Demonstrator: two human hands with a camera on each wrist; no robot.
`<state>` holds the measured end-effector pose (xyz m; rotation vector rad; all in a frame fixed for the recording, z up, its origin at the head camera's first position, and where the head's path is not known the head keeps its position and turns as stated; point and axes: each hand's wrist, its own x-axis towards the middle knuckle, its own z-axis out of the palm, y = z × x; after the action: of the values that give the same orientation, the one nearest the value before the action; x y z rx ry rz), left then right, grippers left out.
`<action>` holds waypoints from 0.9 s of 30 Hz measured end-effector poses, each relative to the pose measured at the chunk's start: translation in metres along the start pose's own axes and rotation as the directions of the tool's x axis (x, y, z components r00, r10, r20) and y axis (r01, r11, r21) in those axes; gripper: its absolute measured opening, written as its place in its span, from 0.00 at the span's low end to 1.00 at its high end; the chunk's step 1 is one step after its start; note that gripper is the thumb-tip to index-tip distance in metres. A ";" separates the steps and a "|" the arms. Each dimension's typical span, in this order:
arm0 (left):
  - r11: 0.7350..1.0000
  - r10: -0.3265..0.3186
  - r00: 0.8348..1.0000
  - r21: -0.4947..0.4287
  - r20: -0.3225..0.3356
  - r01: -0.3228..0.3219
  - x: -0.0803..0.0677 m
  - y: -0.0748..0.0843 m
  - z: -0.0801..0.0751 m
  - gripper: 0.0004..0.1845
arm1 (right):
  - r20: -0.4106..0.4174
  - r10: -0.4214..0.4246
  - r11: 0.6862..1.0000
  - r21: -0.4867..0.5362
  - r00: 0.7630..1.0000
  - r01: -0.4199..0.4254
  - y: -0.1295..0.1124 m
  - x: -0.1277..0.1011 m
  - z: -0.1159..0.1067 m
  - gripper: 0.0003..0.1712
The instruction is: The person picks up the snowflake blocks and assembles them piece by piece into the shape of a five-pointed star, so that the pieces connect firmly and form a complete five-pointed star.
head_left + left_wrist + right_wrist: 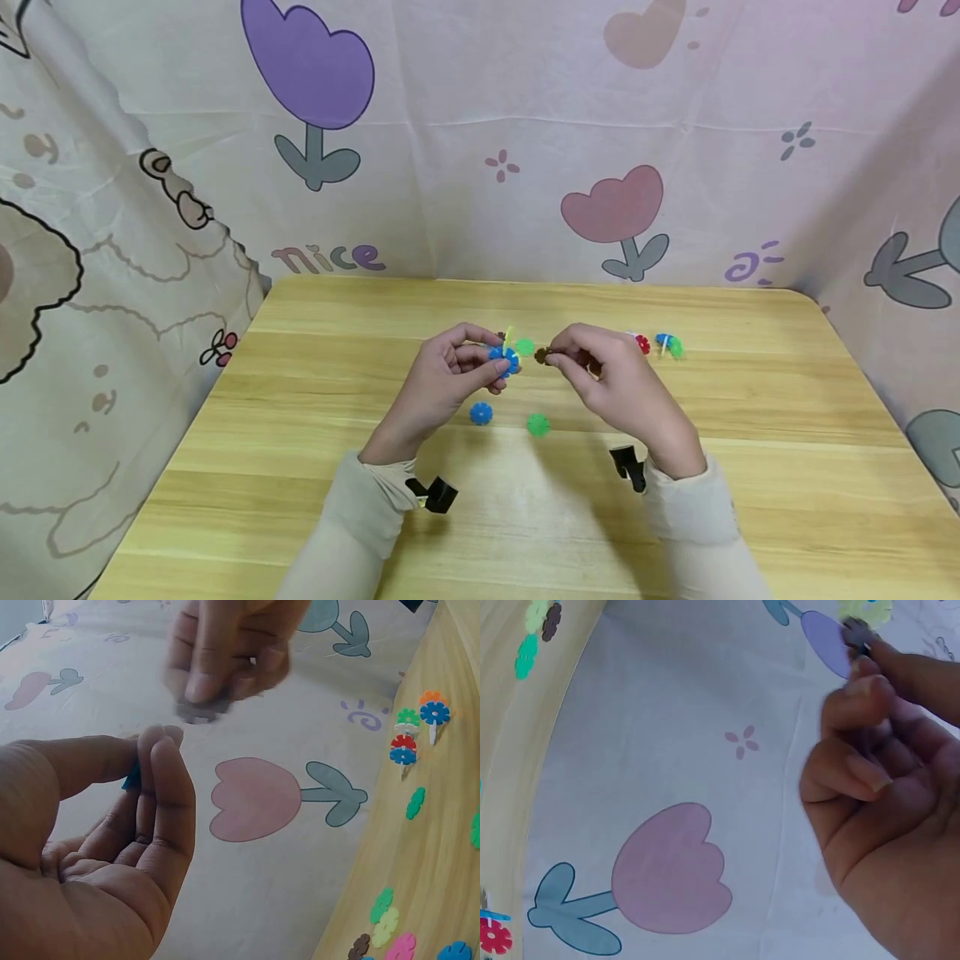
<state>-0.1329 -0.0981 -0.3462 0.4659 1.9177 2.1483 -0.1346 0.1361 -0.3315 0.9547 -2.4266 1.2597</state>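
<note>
In the head view my left hand [438,379] pinches a blue snowflake disc [504,362] between thumb and fingers, and a yellow snowflake disc [509,338] stands up from it. To its right, my right hand [615,383] holds a brown snowflake disc [542,356] by the fingertips, a small gap away from the blue one. The right wrist view shows that brown disc [856,634] overlapping the yellow disc [871,610]. Fingers cover most of the blue piece [132,778] in the left wrist view.
On the wooden table [300,400] lie a loose blue disc [481,413] and a green disc [537,425] on the near side. Another green disc [524,347] lies beyond the hands. Joined clusters [435,714] of coloured discs stand at the right. A printed cloth [465,208] hangs behind.
</note>
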 end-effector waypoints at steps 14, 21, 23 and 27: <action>1.000 -0.014 1.000 0.014 -0.013 0.014 0.000 0.001 0.000 0.12 | -0.059 -0.097 0.995 0.013 0.994 0.098 -0.005 0.003 0.016 0.06; 0.998 0.049 0.998 0.043 -0.049 -0.047 0.000 0.001 -0.008 0.11 | -0.080 -0.134 0.991 -0.016 0.988 0.133 -0.008 0.006 0.027 0.04; 0.998 0.050 0.998 0.041 -0.040 -0.048 0.000 0.001 -0.007 0.11 | -0.084 -0.134 0.991 -0.022 0.987 0.133 -0.009 0.006 0.027 0.04; 0.999 0.043 0.999 0.027 -0.028 -0.042 0.001 0.001 -0.004 0.11 | -0.080 -0.124 0.992 -0.028 0.989 0.122 -0.008 0.006 0.023 0.04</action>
<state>-0.1351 -0.1015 -0.3457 0.4876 1.9711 2.1698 -0.1320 0.1119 -0.3372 1.0086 -2.2783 1.2012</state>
